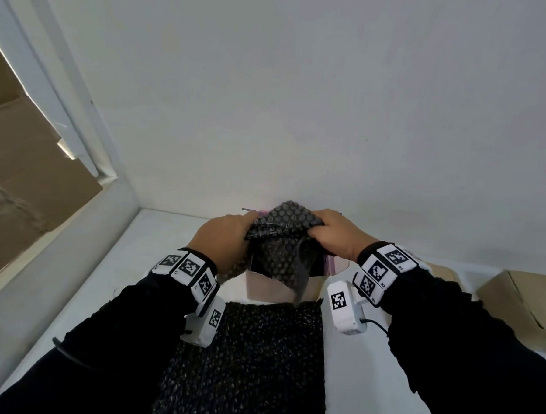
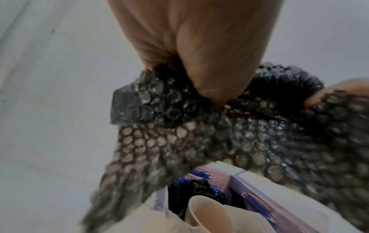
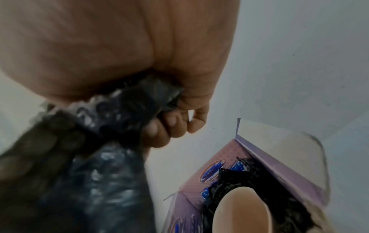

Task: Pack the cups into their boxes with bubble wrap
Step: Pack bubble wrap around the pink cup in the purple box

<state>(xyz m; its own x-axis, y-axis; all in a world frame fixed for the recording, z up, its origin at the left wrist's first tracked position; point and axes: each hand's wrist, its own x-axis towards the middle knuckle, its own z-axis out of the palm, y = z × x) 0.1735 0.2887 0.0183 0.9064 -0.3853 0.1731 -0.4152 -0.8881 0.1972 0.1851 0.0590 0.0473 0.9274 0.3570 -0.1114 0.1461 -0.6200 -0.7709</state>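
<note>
Two hands, left hand (image 1: 224, 242) and right hand (image 1: 335, 234), clench bubble wrap (image 1: 281, 235) above the open box (image 1: 269, 289); cardboard boxes (image 1: 522, 305) sit rightward on the counter (image 1: 155, 257).

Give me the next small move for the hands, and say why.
Probably lower the bubble wrap and tuck it into the open box. Both the left hand and the right hand grip the bunched sheet just above the box, where a cup already sits inside with dark wrap beside it.

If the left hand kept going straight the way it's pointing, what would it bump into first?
Probably the bubble wrap that the left hand already grips; it points across toward the right hand, which holds the other side above the open box. Depth is hard to judge.
</note>
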